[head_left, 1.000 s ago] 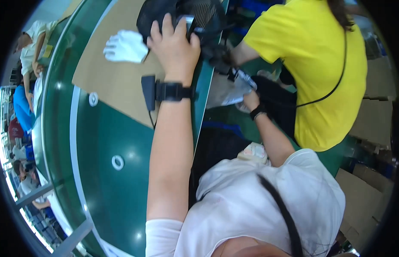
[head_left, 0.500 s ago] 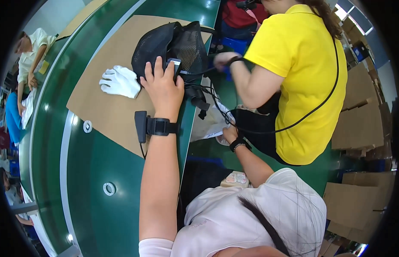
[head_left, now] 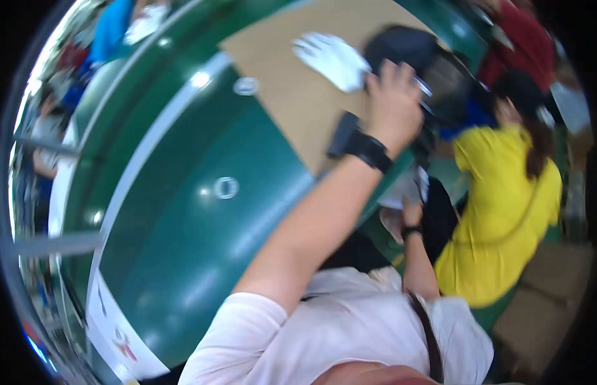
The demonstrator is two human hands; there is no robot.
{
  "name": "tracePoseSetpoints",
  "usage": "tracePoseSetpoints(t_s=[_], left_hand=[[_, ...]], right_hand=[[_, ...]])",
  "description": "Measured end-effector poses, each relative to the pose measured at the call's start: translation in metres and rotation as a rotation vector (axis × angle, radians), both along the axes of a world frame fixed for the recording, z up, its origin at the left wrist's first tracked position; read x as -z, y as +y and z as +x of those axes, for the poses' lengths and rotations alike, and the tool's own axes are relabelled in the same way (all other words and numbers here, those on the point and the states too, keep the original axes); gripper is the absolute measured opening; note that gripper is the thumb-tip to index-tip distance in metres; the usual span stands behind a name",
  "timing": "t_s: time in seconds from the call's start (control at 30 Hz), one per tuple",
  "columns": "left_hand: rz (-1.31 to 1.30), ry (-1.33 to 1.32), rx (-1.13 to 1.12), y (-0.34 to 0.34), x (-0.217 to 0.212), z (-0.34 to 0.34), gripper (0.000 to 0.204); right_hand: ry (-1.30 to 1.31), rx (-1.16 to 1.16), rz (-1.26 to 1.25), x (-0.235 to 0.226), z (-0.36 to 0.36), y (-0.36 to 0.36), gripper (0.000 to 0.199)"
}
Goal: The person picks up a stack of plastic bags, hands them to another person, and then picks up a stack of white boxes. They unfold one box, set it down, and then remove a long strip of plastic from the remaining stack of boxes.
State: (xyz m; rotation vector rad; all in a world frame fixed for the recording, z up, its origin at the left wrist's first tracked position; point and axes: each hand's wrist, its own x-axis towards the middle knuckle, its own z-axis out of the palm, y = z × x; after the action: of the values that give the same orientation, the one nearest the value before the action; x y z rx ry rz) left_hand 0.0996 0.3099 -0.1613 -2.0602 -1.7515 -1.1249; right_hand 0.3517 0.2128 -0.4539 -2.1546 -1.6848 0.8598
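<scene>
Green tabletop (head_left: 202,244) fills the left half of the view, with one sheet of brown cardboard (head_left: 292,83) laid across its upper part. One white work glove (head_left: 334,59) lies on that cardboard, just beside the person's left hand (head_left: 393,106). One black mesh bag (head_left: 427,64) sits at the cardboard's far edge, partly over the table's rim.

Left hand rests on the near side of the black mesh bag, fingers spread and pressed against it; the picture is too blurred to say whether the fingers are closed on the fabric or only lying on it. One black wrist strap (head_left: 370,151) wraps the left wrist, with a dark block attached on its outer side.

Right hand (head_left: 411,212) is lower, below the table's edge, touching a white sheet or cloth (head_left: 404,189) that hangs there; whether it grips it cannot be told. One dark band circles that wrist too.

Two round silver fittings show on the table, one on the green surface (head_left: 226,187) and one beside the cardboard's corner (head_left: 246,85).

One other person in a yellow shirt (head_left: 504,218) stands just right of the bag, leaning toward it. Several more people are blurred along the upper left rim.
</scene>
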Motion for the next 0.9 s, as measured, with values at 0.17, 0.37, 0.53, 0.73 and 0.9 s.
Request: tracePoseSetpoints(t_s=[0.17, 0.37, 0.53, 0.73, 0.9], left_hand=[[0.078, -0.197, 0.065, -0.001, 0.001, 0.020, 0.039], [0.015, -0.169, 0.012, -0.008, 0.012, 0.005, 0.041], [-0.032, -0.194, 0.020, -0.012, -0.012, 0.011, 0.046], [-0.012, -0.138, 0.085, -0.010, -0.015, 0.033, 0.045], [0.227, -0.230, 0.055, -0.008, -0.026, -0.001, 0.044]], right_hand=[[0.011, 0.068, 0.344, 0.051, 0.034, 0.006, 0.048], [0.192, -0.017, 0.119, 0.040, 0.023, -0.001, 0.061], [0.209, -0.220, 0.066, 0.018, 0.027, -0.015, 0.072], [0.112, -0.304, 0.205, 0.007, 0.018, -0.023, 0.061], [0.150, -0.528, -0.028, -0.119, -0.023, -0.038, 0.045]])
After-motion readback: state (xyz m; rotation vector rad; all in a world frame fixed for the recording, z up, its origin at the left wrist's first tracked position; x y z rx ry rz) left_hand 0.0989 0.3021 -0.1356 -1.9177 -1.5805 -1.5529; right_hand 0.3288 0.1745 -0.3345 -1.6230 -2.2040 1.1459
